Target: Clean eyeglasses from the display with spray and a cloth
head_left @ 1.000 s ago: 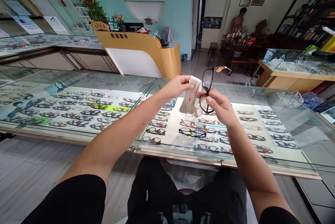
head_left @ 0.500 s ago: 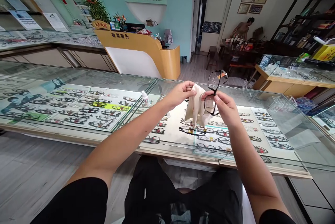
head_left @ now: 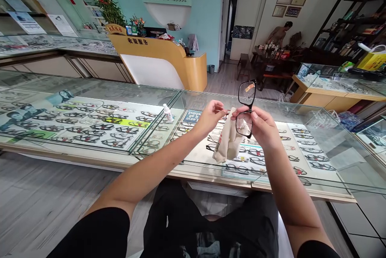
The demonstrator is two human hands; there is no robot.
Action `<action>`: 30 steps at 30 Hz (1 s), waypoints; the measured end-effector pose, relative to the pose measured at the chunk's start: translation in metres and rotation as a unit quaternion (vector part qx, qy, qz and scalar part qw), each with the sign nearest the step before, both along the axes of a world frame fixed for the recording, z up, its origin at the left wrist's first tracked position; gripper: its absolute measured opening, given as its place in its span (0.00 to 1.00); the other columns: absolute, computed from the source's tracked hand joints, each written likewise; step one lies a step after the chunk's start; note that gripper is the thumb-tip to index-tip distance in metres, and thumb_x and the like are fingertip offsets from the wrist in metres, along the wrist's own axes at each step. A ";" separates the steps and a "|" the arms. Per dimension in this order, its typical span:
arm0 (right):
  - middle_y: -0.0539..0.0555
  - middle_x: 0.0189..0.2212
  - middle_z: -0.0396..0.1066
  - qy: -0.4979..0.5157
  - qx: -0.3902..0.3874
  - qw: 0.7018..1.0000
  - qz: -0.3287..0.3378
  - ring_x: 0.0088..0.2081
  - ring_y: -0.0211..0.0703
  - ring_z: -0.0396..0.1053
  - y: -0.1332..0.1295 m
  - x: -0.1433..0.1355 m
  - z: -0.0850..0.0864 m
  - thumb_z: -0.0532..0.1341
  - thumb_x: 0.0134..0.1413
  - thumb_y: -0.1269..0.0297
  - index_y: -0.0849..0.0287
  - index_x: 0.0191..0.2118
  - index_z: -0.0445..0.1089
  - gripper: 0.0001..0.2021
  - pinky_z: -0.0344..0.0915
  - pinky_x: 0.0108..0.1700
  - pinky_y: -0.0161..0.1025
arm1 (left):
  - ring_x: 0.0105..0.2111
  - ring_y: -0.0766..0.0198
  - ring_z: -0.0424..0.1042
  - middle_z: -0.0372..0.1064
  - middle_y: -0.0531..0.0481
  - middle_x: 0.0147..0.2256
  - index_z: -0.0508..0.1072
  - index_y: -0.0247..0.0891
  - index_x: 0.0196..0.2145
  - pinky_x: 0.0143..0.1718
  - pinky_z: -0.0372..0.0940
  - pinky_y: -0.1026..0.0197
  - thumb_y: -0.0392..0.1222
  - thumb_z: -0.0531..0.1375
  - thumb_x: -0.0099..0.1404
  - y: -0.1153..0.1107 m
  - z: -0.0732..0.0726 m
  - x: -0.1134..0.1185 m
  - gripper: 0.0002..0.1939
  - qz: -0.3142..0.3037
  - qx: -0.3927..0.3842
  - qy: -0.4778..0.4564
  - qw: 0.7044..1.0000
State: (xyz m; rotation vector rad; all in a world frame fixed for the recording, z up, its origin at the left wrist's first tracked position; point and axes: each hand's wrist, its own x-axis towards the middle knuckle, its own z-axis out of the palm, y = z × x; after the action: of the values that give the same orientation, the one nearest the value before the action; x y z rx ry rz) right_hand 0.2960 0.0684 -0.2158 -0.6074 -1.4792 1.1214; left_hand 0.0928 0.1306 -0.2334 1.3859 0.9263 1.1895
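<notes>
My right hand (head_left: pixel 265 125) grips black-framed eyeglasses (head_left: pixel 252 107) near the bridge, the frame turned on end with one lens above the other. A cream cleaning cloth (head_left: pixel 227 141) with printed lettering hangs from the same fingers, beside and partly behind the lower lens. Just left of the cloth is my left hand (head_left: pixel 212 116), its fingers loosely bent and apart, with nothing seen in them. Both hands are above a glass display case (head_left: pixel 208 167) holding rows of spectacle frames. On the glass to the left stands a small white spray bottle (head_left: pixel 167 113).
Another glass case (head_left: pixel 90 145) of frames adjoins on the left. Beyond it stands a wooden reception counter (head_left: pixel 157 48) with plants. At the back right, a person (head_left: pixel 278 34) is by a dark table. A yellow bag (head_left: pixel 372 60) rests on the right-hand case.
My left hand has let go of the cloth and moved slightly down and left. The cloth now hangs lower from my right hand, and the eyeglasses have turned a little.
</notes>
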 end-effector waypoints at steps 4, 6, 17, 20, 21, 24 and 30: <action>0.56 0.49 0.83 0.015 0.002 1.000 0.000 0.57 0.59 0.79 -0.003 -0.002 0.002 0.64 0.69 0.46 0.47 0.50 0.82 0.16 0.76 0.60 0.56 | 0.51 0.56 0.75 0.76 0.45 0.50 0.73 0.45 0.47 0.57 0.69 0.52 0.45 0.64 0.71 -0.035 0.002 0.001 0.08 0.071 0.187 0.060 0.978; 0.57 0.49 0.83 0.024 -0.014 1.000 0.008 0.56 0.58 0.79 -0.004 -0.004 0.003 0.65 0.69 0.45 0.49 0.50 0.82 0.16 0.78 0.58 0.56 | 0.57 0.54 0.75 0.76 0.43 0.56 0.74 0.44 0.56 0.61 0.67 0.50 0.46 0.64 0.72 -0.046 0.003 0.001 0.16 0.000 0.210 0.088 0.974; 0.56 0.47 0.83 0.063 -0.041 0.997 0.009 0.52 0.55 0.81 0.002 -0.016 -0.005 0.67 0.68 0.48 0.49 0.51 0.81 0.15 0.80 0.52 0.52 | 0.59 0.54 0.73 0.74 0.41 0.60 0.67 0.45 0.67 0.61 0.65 0.54 0.56 0.60 0.77 -0.039 -0.022 0.018 0.26 -0.070 0.157 0.022 0.985; 0.57 0.48 0.83 0.073 -0.041 0.996 0.001 0.53 0.55 0.80 0.005 -0.019 -0.008 0.66 0.68 0.48 0.50 0.51 0.81 0.15 0.79 0.55 0.54 | 0.56 0.56 0.73 0.74 0.42 0.56 0.71 0.43 0.61 0.60 0.65 0.56 0.58 0.58 0.78 -0.035 -0.027 0.022 0.22 -0.048 0.154 0.002 0.987; 0.57 0.49 0.83 0.074 -0.035 0.997 -0.003 0.53 0.55 0.80 0.006 -0.018 -0.008 0.66 0.68 0.49 0.50 0.51 0.81 0.14 0.78 0.57 0.54 | 0.54 0.56 0.73 0.75 0.43 0.53 0.72 0.42 0.57 0.57 0.66 0.57 0.59 0.57 0.78 -0.031 -0.027 0.021 0.21 -0.043 0.148 0.000 0.988; 0.57 0.48 0.83 0.070 -0.003 0.997 -0.025 0.54 0.54 0.80 0.011 -0.010 -0.005 0.65 0.70 0.50 0.51 0.51 0.82 0.14 0.72 0.64 0.55 | 0.41 0.61 0.72 0.74 0.49 0.42 0.74 0.40 0.49 0.45 0.67 0.61 0.62 0.59 0.75 -0.012 -0.026 0.013 0.21 -0.025 0.104 -0.005 0.994; 0.56 0.47 0.82 0.014 -0.044 0.999 -0.008 0.50 0.53 0.80 0.036 0.009 -0.008 0.64 0.71 0.50 0.51 0.51 0.82 0.14 0.71 0.63 0.53 | 0.26 0.68 0.59 0.64 0.55 0.29 0.73 0.40 0.38 0.27 0.56 0.65 0.71 0.65 0.66 0.028 -0.007 -0.011 0.29 -0.082 0.056 -0.056 0.993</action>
State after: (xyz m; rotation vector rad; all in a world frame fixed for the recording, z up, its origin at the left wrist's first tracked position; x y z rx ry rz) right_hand 0.3049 0.1041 -0.2238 -0.6616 -1.4051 1.1825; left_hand 0.0816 0.1587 -0.2406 1.4398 0.6620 1.1945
